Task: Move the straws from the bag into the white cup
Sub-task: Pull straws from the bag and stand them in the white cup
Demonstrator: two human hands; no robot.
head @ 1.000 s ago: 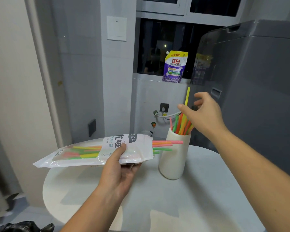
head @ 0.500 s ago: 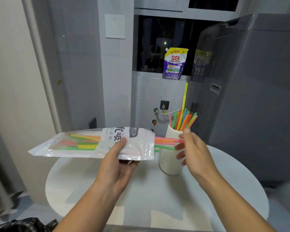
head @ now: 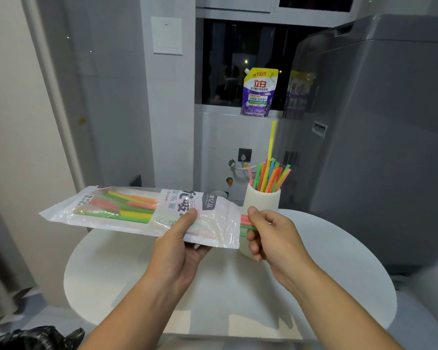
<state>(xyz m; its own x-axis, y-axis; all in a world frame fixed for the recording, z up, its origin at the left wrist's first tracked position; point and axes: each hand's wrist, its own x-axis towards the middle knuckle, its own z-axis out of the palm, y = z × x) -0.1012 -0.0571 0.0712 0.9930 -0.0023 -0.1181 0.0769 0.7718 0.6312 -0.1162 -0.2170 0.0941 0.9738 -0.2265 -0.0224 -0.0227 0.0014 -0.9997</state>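
While the left hand [head: 180, 251] grips the clear straw bag [head: 142, 210] near its open end, thumb on top and fingers underneath, the right hand [head: 271, 238] has its fingers curled round the pink and green straw ends [head: 245, 223] that poke out of the bag's mouth at centre frame. More of them lie inside the bag, showing through its window at left of centre.

The white cup [head: 262, 198] stands just behind the right hand on the round white table [head: 339, 274]. It already holds a fanned bunch of straws [head: 271, 176], with one yellow straw [head: 271, 140] rising well above the rest.

These look like thin plastic tubes: very light, smooth and probably slippery. They seem stiff enough to draw out lengthwise, yet easy to kink or flatten under a hard pinch. The exposed ends are the sensible place to take hold, several together with moderate pressure, pulling along the bag's length. The bag itself is soft film and sags at its far end, so the left hand's firm hold near the mouth matters. The cup is crowded, so new ones will likely need steering into gaps.

A purple detergent pouch [head: 259, 93] sits on the window ledge at upper centre. A grey washing machine [head: 377, 122] fills the right side, and a black plastic bag [head: 31, 337] lies in the lower left corner.
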